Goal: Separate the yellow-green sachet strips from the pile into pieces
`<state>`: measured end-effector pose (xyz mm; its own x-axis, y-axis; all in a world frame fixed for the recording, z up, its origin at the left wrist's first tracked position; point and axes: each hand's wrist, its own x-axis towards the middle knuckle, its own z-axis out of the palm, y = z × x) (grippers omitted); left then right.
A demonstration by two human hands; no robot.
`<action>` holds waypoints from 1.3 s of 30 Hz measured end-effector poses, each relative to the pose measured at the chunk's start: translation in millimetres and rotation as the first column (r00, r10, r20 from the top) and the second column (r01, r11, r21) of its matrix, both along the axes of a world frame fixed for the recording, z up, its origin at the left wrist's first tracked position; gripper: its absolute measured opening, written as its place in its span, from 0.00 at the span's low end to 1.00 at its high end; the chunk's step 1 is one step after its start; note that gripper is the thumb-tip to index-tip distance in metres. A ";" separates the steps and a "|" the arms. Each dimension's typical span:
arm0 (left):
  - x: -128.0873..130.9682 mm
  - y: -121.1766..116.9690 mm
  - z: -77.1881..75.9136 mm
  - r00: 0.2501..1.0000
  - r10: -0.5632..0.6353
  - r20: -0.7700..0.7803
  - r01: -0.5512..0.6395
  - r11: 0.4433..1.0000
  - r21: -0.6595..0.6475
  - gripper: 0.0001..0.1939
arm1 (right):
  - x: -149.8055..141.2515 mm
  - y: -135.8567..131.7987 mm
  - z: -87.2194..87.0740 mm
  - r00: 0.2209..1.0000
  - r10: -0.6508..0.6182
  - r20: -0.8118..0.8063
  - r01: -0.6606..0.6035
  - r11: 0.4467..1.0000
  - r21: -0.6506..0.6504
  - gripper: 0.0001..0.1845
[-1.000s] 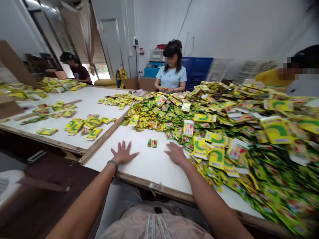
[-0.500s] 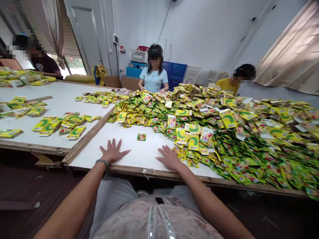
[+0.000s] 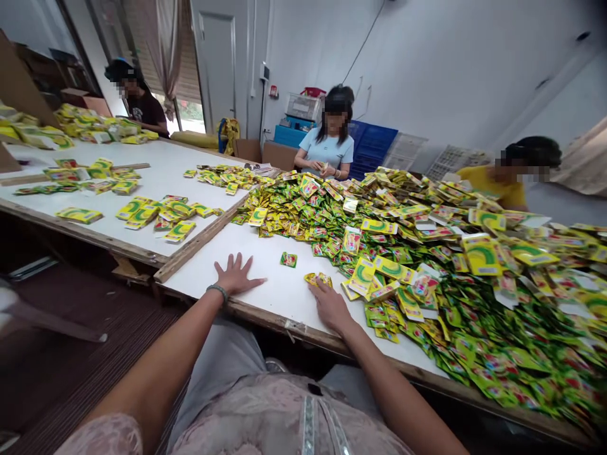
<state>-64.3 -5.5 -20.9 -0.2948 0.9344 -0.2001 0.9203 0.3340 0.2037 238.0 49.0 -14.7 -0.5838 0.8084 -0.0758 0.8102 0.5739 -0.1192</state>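
Observation:
My left hand (image 3: 234,277) lies flat on the white tabletop near the front edge, fingers spread and nothing in it. To its right, a single green sachet (image 3: 288,259) rests on the bare surface. Yellow sachets (image 3: 318,278) poke out past the fingertips of my right hand (image 3: 331,305), whose outstretched fingers press on them from above; how many there are is partly hidden. Just right of that hand begins a big heap of green sachets (image 3: 478,335), mixed with yellow flat boxes (image 3: 481,254).
A wooden strip (image 3: 203,243) divides my table section from the left one, where yellow boxes (image 3: 142,212) lie in small groups. A co-worker in light blue (image 3: 327,148) handles something across the heap. Another in yellow (image 3: 497,186) is at right, a third in dark clothes (image 3: 147,114) far left.
The view has turned left. My right hand has brought yellow sachets from the heap's edge onto the white surface. My left hand stays flat in about the same spot.

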 end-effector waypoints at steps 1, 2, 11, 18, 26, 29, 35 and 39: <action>0.4 0.0 1.1 1.000 0.002 -0.001 -0.002 1.000 -0.005 0.51 | -6.9 4.6 1.4 1.000 0.021 -0.021 -0.021 1.000 0.022 0.30; 0.9 0.0 2.0 1.000 0.005 -0.003 -0.005 1.000 -0.009 0.51 | -12.9 9.7 2.9 0.998 0.037 -0.056 -0.035 0.998 0.043 0.30; 0.4 0.9 1.9 0.999 0.023 -0.030 -0.023 0.999 -0.022 0.50 | -11.2 68.8 28.9 0.627 -0.307 -0.716 0.051 0.934 -0.355 0.17; 58.0 51.0 45.1 0.774 0.060 0.630 -0.247 0.945 0.214 0.40 | -11.3 82.5 36.5 0.449 -0.425 -0.786 -0.409 0.684 -0.604 0.25; 108.4 110.9 29.0 0.284 -0.107 0.953 -0.352 0.913 0.207 0.18 | -8.4 95.8 22.2 0.589 -0.326 -0.739 -0.019 0.909 -0.416 0.13; 108.6 117.8 18.1 0.304 -0.094 0.948 -0.362 0.909 0.206 0.17 | 2.8 99.2 21.9 0.616 -0.329 -0.716 0.099 0.934 -0.344 0.08; 114.5 118.1 13.8 0.319 -0.085 0.944 -0.240 0.956 0.168 0.16 | 5.3 101.8 21.0 0.513 -0.331 -0.792 -0.075 0.902 -0.425 0.11; 113.9 119.0 18.5 0.318 -0.085 0.944 -0.310 0.932 0.188 0.17 | -0.5 102.7 19.3 0.657 -0.366 -0.659 0.312 0.928 -0.205 0.13</action>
<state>49.6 113.5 -2.4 -0.2042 0.9663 -0.1568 0.0071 0.1616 0.9868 237.6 151.7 4.6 -0.1837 0.9691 0.1644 0.6294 0.2445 -0.7376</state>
